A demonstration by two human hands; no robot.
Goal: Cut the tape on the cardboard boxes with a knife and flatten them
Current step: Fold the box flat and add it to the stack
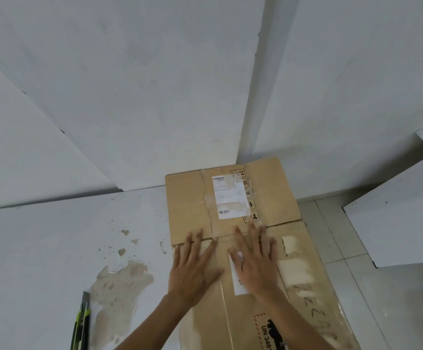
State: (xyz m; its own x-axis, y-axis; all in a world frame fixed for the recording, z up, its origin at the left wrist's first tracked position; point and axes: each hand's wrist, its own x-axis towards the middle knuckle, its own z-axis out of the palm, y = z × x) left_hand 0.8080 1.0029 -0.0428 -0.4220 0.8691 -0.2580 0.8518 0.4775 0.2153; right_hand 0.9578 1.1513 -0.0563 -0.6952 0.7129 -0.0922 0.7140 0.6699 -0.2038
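- Both my forearms reach in from the bottom edge, and I see the left hand point(192, 269) and right hand point(254, 258) lying palm-down, fingers straight and spread, gripping nothing, just pressing on the box point(230, 223).
- I see the box lying flattened on the floor, running from the near edge away to the wall corner; my fingertips rest at the seam between its far flaps and its main panel.
- Far flap carries a white label point(231, 197); my right palm partly covers a second white sticker.
- Torn pale patches and handwritten letters mark the cardboard right of my right hand.
- My knife point(81, 322), green and black, lies on the floor to the left, well apart from the box, untouched.
- White boards point(394, 223) rest on the floor at right.
- Floor at left is white with peeled, brownish patches point(119, 281); at right I see pale tiles.
- White walls meet in a corner just behind the box.
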